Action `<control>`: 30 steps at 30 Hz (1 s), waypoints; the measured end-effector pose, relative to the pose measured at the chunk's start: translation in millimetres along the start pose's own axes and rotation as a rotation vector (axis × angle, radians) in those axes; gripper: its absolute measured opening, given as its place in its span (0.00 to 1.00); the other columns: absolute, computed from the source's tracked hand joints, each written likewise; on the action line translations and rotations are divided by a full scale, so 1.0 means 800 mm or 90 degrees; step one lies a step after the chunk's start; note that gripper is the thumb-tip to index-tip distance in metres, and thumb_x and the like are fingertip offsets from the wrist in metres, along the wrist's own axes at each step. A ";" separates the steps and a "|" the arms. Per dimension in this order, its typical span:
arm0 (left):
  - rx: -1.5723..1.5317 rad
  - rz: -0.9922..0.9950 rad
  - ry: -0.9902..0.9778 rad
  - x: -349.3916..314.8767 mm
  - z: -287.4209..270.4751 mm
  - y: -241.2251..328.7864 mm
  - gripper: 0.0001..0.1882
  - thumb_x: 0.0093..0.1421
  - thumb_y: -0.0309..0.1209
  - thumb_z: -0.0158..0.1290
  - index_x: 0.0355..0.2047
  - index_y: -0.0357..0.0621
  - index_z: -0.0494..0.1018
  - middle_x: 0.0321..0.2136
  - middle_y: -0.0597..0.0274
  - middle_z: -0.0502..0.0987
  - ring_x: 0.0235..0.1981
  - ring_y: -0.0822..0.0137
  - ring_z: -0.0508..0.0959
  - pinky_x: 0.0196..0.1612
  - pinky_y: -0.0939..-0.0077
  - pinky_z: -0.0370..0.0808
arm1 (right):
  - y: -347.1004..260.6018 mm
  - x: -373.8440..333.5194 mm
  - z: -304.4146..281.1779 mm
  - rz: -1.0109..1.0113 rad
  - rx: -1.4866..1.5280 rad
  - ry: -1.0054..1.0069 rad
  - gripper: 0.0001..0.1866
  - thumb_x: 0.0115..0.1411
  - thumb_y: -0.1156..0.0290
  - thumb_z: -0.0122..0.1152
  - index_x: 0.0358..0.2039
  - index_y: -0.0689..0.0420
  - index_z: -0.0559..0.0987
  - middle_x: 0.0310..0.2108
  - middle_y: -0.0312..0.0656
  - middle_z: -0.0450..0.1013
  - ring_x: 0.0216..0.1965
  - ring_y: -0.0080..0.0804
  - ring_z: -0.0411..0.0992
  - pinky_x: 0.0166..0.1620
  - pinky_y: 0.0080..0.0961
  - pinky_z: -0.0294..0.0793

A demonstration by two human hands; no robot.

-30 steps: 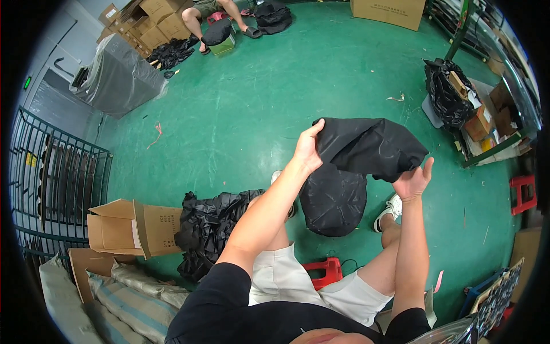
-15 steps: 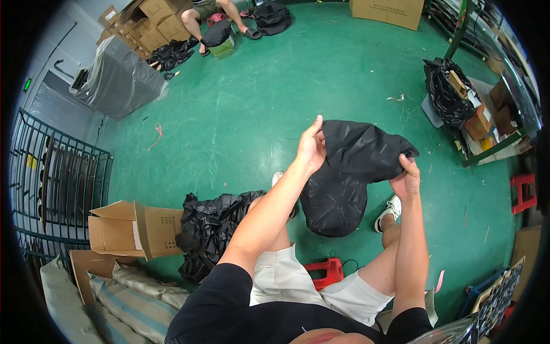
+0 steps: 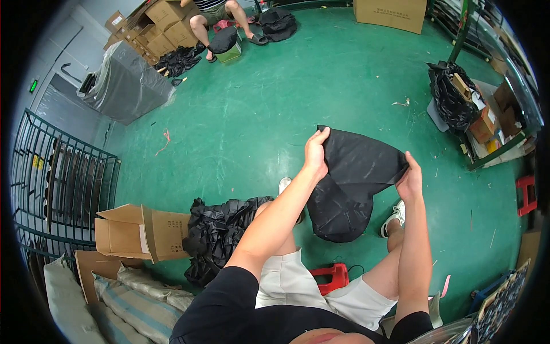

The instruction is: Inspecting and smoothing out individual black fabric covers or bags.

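A black cloth piece (image 3: 364,159) is stretched between my two hands in front of me. My left hand (image 3: 316,153) pinches its upper left corner, thumb on top. At the other side my right hand (image 3: 409,179) grips the right edge between thumb and fingers. Under the cloth, between my knees, is a rounded black fabric-covered thing (image 3: 342,217); its upper part is hidden, and whether it joins the held cloth I cannot tell. Crumpled black material (image 3: 220,229) is heaped by my left leg.
An open cardboard box (image 3: 163,232) lies beside the heap. A red stool (image 3: 332,278) shows below my lap. Woven sacks (image 3: 134,307) and a green metal rack (image 3: 71,172) stand left. Another person (image 3: 200,26) sits far off. A loaded shelf (image 3: 498,149) stands right.
The cloth's bunched, folded right end is now drawn out flatter and tighter between my hands. Both hands keep hold of it. The whole view has shifted slightly.
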State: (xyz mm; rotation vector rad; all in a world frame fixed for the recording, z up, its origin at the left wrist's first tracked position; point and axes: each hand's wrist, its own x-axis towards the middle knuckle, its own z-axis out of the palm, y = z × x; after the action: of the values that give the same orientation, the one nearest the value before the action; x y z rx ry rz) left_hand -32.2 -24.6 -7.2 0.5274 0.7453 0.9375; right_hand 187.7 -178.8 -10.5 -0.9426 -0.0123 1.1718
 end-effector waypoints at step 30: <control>-0.044 -0.098 -0.064 -0.005 -0.002 -0.001 0.10 0.58 0.33 0.61 0.32 0.44 0.71 0.28 0.62 0.78 0.27 0.66 0.79 0.33 0.69 0.79 | 0.005 0.000 0.001 -0.198 -0.020 -0.182 0.23 0.52 0.88 0.47 0.50 0.62 0.72 0.45 0.41 0.76 0.49 0.33 0.74 0.52 0.31 0.75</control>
State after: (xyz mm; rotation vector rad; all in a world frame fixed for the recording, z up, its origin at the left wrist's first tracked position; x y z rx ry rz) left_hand -34.6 -28.6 -7.7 0.4466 0.6500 0.7857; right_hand 184.5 -178.0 -12.6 -0.7616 -0.3955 1.0092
